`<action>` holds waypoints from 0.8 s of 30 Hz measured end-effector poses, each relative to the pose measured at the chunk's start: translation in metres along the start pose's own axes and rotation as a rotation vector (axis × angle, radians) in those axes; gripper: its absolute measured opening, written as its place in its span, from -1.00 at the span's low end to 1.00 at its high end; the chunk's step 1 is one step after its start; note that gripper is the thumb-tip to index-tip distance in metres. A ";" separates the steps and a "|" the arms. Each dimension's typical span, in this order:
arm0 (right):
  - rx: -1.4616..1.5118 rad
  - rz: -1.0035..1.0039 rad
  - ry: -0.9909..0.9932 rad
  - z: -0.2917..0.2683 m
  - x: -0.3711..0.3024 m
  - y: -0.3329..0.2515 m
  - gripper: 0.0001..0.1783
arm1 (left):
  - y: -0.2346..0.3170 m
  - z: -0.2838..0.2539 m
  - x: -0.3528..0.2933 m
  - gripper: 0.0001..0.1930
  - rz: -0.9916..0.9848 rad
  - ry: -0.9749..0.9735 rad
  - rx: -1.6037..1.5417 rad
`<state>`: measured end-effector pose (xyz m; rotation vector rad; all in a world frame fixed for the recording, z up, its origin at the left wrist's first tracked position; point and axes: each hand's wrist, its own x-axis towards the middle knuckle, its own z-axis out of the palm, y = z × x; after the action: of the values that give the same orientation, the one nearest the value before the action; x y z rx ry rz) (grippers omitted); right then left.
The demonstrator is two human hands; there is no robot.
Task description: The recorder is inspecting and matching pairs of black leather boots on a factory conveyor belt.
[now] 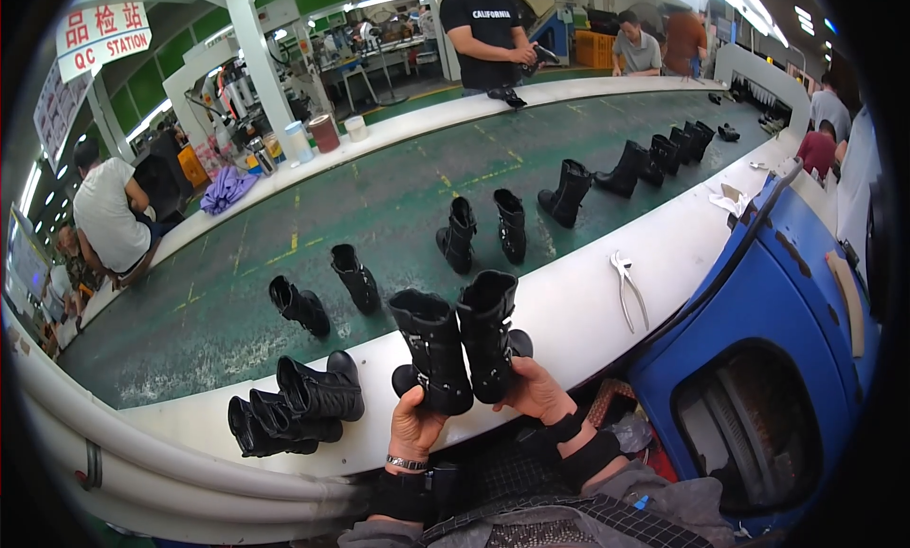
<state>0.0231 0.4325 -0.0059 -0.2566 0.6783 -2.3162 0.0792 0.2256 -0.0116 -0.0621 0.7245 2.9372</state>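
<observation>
Green belt: a wide, worn green conveyor belt (398, 207) curves across the scene, carrying pairs of black boots spaced well apart, with plenty of bare belt between them.
White ledge: a long white rim (588, 283) runs along the belt's near side; its edge is just above the person's hands.
Blue machine: a large blue metal housing (758, 330) stands at the person's right, close to the right forearm, leaving little room on that side.
Boots held: two black leather ankle boots with side buckles stand upright, side by side, over the ledge's near edge.
Left hand: the left hand (415, 425) is closed around the sole of the left boot (433, 354).
Right hand: the right hand (536, 392) grips the base of the right boot (488, 335).
Lying boots: three more black boots (294, 406) lie on the ledge to the left.
Pliers: metal pliers (628, 287) rest on the ledge to the right.
Risk: held only at the soles, the tall boots may well tip and drop off the near edge.
</observation>
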 end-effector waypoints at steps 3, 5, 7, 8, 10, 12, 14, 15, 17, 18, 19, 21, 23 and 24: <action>-0.002 -0.021 -0.026 0.005 0.008 0.005 -0.49 | -0.006 0.001 0.006 -0.53 0.085 0.002 0.033; -0.363 -0.303 0.197 0.010 0.019 0.026 -0.48 | -0.020 0.001 0.015 -0.60 0.267 0.231 0.164; -0.827 -0.510 0.329 0.004 0.025 0.040 -0.50 | -0.031 -0.002 0.017 -0.65 0.394 0.310 0.290; -1.231 -0.665 0.413 -0.002 0.033 0.043 -0.49 | -0.035 -0.005 0.018 -0.66 0.455 0.350 0.354; -1.054 -0.675 0.410 -0.014 0.038 0.051 -0.49 | -0.033 -0.014 0.021 -0.64 0.544 0.305 0.540; -1.148 -0.716 0.446 -0.023 0.039 0.056 -0.50 | -0.029 -0.024 0.021 -0.60 0.619 0.444 1.220; -1.486 -0.895 0.473 -0.024 0.036 0.060 -0.52 | -0.024 -0.031 0.020 -0.55 0.551 0.431 1.448; -1.365 -0.778 0.530 -0.022 0.033 0.062 -0.55 | -0.024 -0.033 0.018 -0.56 0.572 0.455 1.382; -1.082 -0.691 0.593 -0.011 0.022 0.068 -0.59 | -0.028 -0.033 0.014 -0.58 0.594 0.494 1.187; -1.056 -0.732 0.590 -0.006 0.015 0.069 -0.58 | -0.028 -0.033 0.012 -0.59 0.603 0.503 1.247; -1.022 -0.788 0.569 0.001 0.006 0.071 -0.56 | -0.029 -0.032 0.009 -0.60 0.599 0.502 1.246; -1.015 -0.862 0.509 0.014 -0.008 0.075 -0.48 | -0.029 -0.030 0.006 -0.61 0.615 0.502 1.190; -1.054 -0.898 0.442 0.026 -0.023 0.084 -0.37 | -0.032 -0.030 0.005 -0.62 0.629 0.493 1.074; -1.098 -0.865 0.411 0.032 -0.028 0.086 -0.19 | -0.033 -0.031 0.005 -0.63 0.642 0.501 1.094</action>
<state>0.1044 0.3854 -0.0254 -0.6636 2.4088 -2.4885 0.0786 0.2405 -0.0539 -0.5442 2.7030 2.5053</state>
